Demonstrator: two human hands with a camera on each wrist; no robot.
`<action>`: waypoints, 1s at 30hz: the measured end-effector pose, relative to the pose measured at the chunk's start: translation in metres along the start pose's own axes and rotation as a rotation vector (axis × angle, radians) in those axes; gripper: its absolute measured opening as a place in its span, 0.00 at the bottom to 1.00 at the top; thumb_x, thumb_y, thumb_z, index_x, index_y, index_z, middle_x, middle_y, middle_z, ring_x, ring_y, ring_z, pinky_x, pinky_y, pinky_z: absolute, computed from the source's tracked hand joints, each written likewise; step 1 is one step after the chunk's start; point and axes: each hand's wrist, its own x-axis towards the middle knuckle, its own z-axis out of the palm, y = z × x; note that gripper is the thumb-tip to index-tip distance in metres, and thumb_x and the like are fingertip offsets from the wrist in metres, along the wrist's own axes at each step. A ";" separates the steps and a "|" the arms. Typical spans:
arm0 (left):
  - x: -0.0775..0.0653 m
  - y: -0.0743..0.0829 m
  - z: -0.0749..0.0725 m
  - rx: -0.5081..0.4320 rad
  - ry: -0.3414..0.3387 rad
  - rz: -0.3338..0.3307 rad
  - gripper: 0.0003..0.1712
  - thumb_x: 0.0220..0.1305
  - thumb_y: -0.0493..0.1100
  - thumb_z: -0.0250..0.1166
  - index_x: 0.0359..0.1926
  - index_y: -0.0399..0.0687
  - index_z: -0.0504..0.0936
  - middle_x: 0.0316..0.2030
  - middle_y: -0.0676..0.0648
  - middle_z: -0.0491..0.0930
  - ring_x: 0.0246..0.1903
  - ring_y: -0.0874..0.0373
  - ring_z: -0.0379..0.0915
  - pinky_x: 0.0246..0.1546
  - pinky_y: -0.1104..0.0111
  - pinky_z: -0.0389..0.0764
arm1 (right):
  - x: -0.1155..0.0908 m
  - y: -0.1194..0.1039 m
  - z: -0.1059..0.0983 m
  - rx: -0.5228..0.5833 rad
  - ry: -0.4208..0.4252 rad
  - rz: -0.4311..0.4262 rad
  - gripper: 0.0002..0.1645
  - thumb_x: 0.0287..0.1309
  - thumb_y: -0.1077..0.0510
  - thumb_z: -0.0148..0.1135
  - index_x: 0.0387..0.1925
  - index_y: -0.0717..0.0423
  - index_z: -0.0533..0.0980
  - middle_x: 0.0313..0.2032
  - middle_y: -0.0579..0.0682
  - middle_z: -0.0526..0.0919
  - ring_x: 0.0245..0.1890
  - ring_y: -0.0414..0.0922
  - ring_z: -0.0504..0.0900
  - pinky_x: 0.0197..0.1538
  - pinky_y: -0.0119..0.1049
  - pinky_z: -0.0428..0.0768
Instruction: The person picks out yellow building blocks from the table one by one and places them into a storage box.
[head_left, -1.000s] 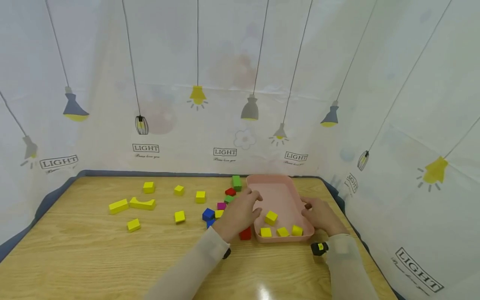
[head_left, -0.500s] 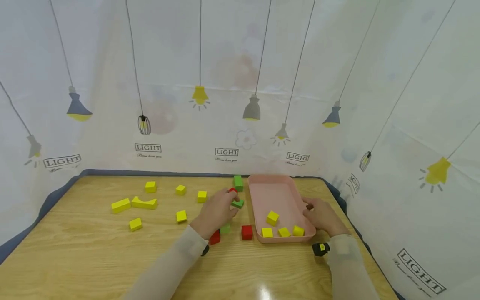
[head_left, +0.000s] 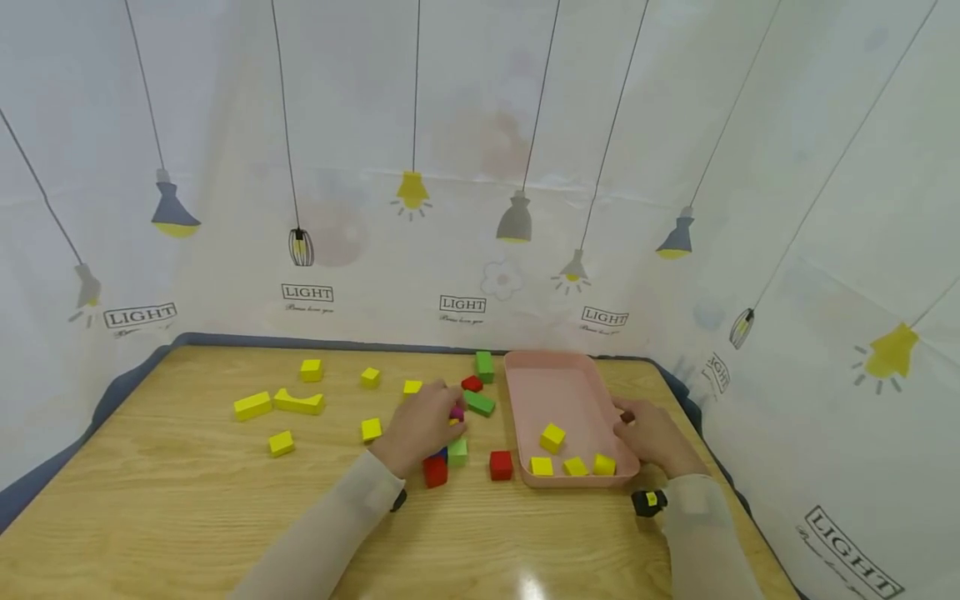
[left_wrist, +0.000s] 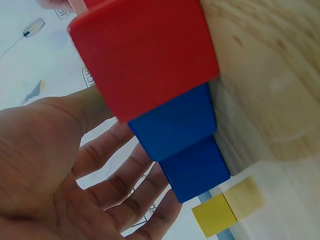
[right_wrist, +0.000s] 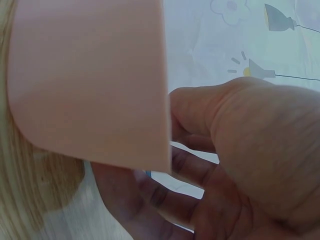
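Observation:
My left hand (head_left: pixel 422 427) reaches over a cluster of coloured blocks, fingers loosely bent beside a magenta block (head_left: pixel 457 413). In the left wrist view its fingers spread behind a large red block (left_wrist: pixel 147 55) and two blue blocks (left_wrist: pixel 195 170); the thumb is mostly hidden there. My right hand (head_left: pixel 656 435) holds the right side of the pink tray (head_left: pixel 555 383), thumb over the rim and fingers outside. Several yellow blocks (head_left: pixel 552 437) lie at the tray's near end. In the right wrist view the tray wall hides the fingertips.
Loose yellow blocks (head_left: pixel 298 402) are scattered across the left of the wooden table (head_left: pixel 187 500). Between the hand and the tray lie a green block (head_left: pixel 480 403), a light green block (head_left: pixel 457 452) and a red cube (head_left: pixel 501 465). A printed curtain (head_left: pixel 375 275) encloses the table's back and sides.
My left hand has moved left from the tray's left edge to the block cluster, uncovering green and red blocks. The right hand stays at the tray. The head view has shifted slightly.

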 end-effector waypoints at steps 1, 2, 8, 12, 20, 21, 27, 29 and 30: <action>0.000 0.000 0.000 -0.001 -0.006 -0.001 0.17 0.61 0.49 0.74 0.48 0.50 0.83 0.39 0.49 0.78 0.34 0.57 0.71 0.36 0.67 0.78 | 0.000 0.000 0.000 -0.001 0.000 -0.003 0.32 0.68 0.61 0.55 0.72 0.57 0.66 0.54 0.62 0.79 0.33 0.48 0.78 0.34 0.39 0.79; 0.000 0.000 0.000 -0.001 -0.013 -0.002 0.17 0.61 0.49 0.74 0.48 0.50 0.83 0.40 0.50 0.78 0.34 0.58 0.71 0.37 0.67 0.78 | 0.001 0.000 0.000 0.001 0.001 -0.005 0.32 0.67 0.61 0.55 0.72 0.56 0.66 0.53 0.62 0.79 0.34 0.49 0.79 0.34 0.39 0.79; -0.002 -0.003 0.002 -0.011 -0.040 0.000 0.15 0.62 0.50 0.74 0.47 0.51 0.84 0.39 0.51 0.78 0.35 0.58 0.71 0.38 0.67 0.78 | 0.002 0.001 0.003 -0.004 0.004 -0.002 0.32 0.67 0.61 0.56 0.72 0.55 0.66 0.53 0.61 0.79 0.37 0.50 0.78 0.36 0.40 0.79; -0.001 -0.005 0.002 -0.015 -0.047 0.012 0.13 0.62 0.49 0.74 0.44 0.52 0.85 0.39 0.52 0.79 0.36 0.59 0.71 0.39 0.67 0.78 | 0.001 0.002 0.004 -0.001 0.001 0.015 0.32 0.68 0.60 0.56 0.72 0.55 0.65 0.55 0.63 0.78 0.36 0.49 0.78 0.34 0.39 0.78; -0.002 -0.006 0.000 -0.077 -0.095 0.006 0.11 0.60 0.47 0.75 0.42 0.53 0.85 0.41 0.51 0.79 0.37 0.58 0.71 0.41 0.67 0.78 | 0.000 0.004 0.005 -0.038 0.002 0.062 0.33 0.68 0.59 0.57 0.73 0.53 0.65 0.55 0.63 0.78 0.39 0.51 0.77 0.38 0.40 0.79; -0.002 -0.007 0.000 -0.085 -0.101 0.004 0.11 0.60 0.47 0.75 0.42 0.53 0.85 0.41 0.51 0.78 0.37 0.58 0.71 0.41 0.67 0.78 | 0.000 0.004 0.005 -0.043 0.003 0.061 0.33 0.68 0.59 0.57 0.73 0.54 0.65 0.56 0.64 0.77 0.39 0.51 0.77 0.37 0.40 0.79; -0.004 -0.011 0.004 -0.112 -0.105 -0.005 0.11 0.58 0.44 0.77 0.41 0.52 0.85 0.40 0.51 0.77 0.38 0.58 0.70 0.41 0.68 0.78 | -0.003 0.004 0.006 -0.040 0.018 0.010 0.33 0.67 0.61 0.57 0.72 0.57 0.66 0.53 0.64 0.79 0.35 0.49 0.77 0.34 0.39 0.78; -0.004 -0.011 0.003 -0.114 -0.103 -0.012 0.12 0.58 0.43 0.77 0.41 0.52 0.84 0.40 0.50 0.76 0.38 0.57 0.70 0.41 0.68 0.78 | -0.001 0.003 0.006 -0.038 0.027 -0.012 0.33 0.66 0.61 0.56 0.72 0.58 0.65 0.52 0.64 0.80 0.32 0.48 0.77 0.32 0.39 0.78; -0.004 -0.012 0.002 -0.114 -0.100 -0.014 0.11 0.57 0.43 0.77 0.40 0.52 0.84 0.40 0.50 0.76 0.38 0.57 0.70 0.41 0.68 0.78 | 0.000 0.003 0.006 -0.035 0.030 -0.019 0.33 0.66 0.62 0.56 0.72 0.58 0.65 0.52 0.64 0.80 0.30 0.47 0.77 0.30 0.38 0.77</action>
